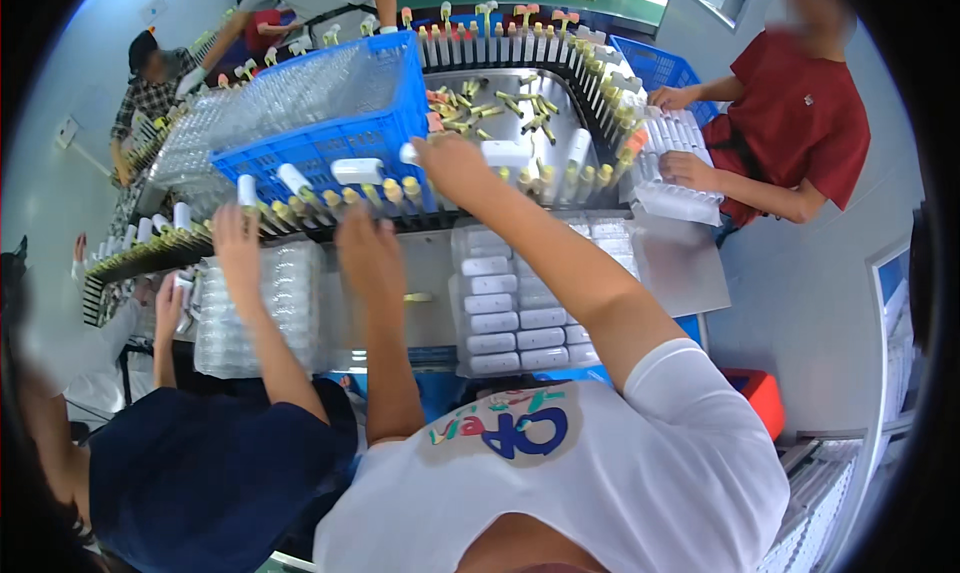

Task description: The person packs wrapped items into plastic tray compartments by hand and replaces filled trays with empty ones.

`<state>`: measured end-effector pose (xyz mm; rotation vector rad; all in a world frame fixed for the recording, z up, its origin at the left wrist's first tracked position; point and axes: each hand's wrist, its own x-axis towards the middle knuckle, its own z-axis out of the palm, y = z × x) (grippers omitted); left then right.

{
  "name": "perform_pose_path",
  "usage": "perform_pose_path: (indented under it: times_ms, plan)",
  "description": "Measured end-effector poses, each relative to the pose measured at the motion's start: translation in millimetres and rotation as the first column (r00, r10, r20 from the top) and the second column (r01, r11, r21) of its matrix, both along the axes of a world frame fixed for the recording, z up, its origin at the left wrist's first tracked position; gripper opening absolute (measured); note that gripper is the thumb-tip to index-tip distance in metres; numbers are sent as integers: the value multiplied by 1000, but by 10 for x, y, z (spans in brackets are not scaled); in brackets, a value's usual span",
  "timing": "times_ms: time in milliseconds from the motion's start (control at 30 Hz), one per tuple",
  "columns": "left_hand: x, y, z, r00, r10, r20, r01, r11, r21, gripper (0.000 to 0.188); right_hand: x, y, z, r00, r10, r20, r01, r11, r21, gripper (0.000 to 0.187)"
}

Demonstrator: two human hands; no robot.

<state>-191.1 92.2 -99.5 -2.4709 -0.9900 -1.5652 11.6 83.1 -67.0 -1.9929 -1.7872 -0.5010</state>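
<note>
My right hand (450,168) reaches over the conveyor line, its fingers closed on a small white plastic case (408,154) that is mostly hidden by them. Closer to me, my left hand (370,245) hovers at the near edge of the line, smeared by motion, so its grip does not show. Beside it stand yellow-tipped holders (411,187) on the black slatted conveyor. A white oblong case (357,171) lies on its side just beyond, and another white case (506,153) is to the right. Below my right forearm sits a clear tray of white cases (491,303) in rows.
A blue crate (330,138) of clear trays stands inside the loop, beside a metal pan (570,98) with loose yellow-tipped pieces. At my left, a co-worker's hand (236,243) reaches to the line above stacked clear trays (255,323). A person in red (800,123) handles a filled tray (672,158).
</note>
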Motion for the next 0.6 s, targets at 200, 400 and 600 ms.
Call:
perform_pose_path:
  times_ms: [200, 400, 600]
  plan:
    - [418, -591, -395, 690, -596, -410, 408, 789, -459, 28, -391, 232, 474, 998, 46, -45, -57, 954, -294, 31]
    - [602, -441, -519, 701, -647, -298, 404, 705, -583, 29, -475, -1280, 114, 916, 394, -69, -373, 905, 206, 32]
    - [565, -504, -232, 659, -694, -288, 491, 688, -534, 26, -154, -2777, -602, 972, 0, -236, -102, 902, -419, 18]
